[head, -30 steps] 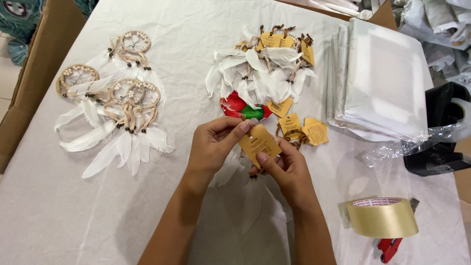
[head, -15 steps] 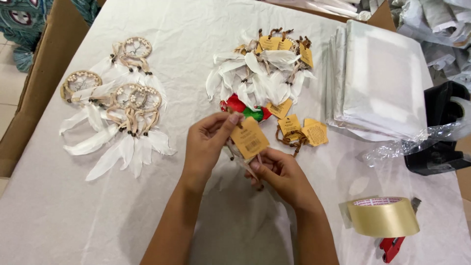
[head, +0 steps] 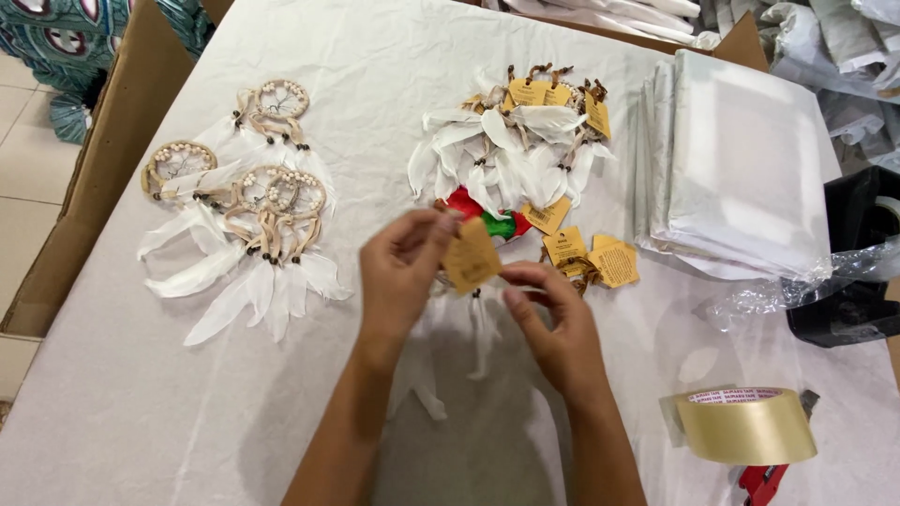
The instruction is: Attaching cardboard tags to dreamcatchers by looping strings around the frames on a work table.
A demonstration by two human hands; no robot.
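Hands pinch one kraft paper tag (head: 472, 256): left hand (head: 401, 274) grips its top corner. Right hand (head: 553, 323) grips its lower edge above the table (head: 112, 403).

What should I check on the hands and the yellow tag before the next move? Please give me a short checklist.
1. Left hand pinches the yellow tag at its top edge: ok.
2. Right hand touches the tag's lower corner: ok.
3. Dreamcatcher under the hands, white feathers hanging free: ok.
4. Tag's string tied to the dreamcatcher: cannot tell, fingers hide it.
5. Tape roll stays clear of the hands: ok.
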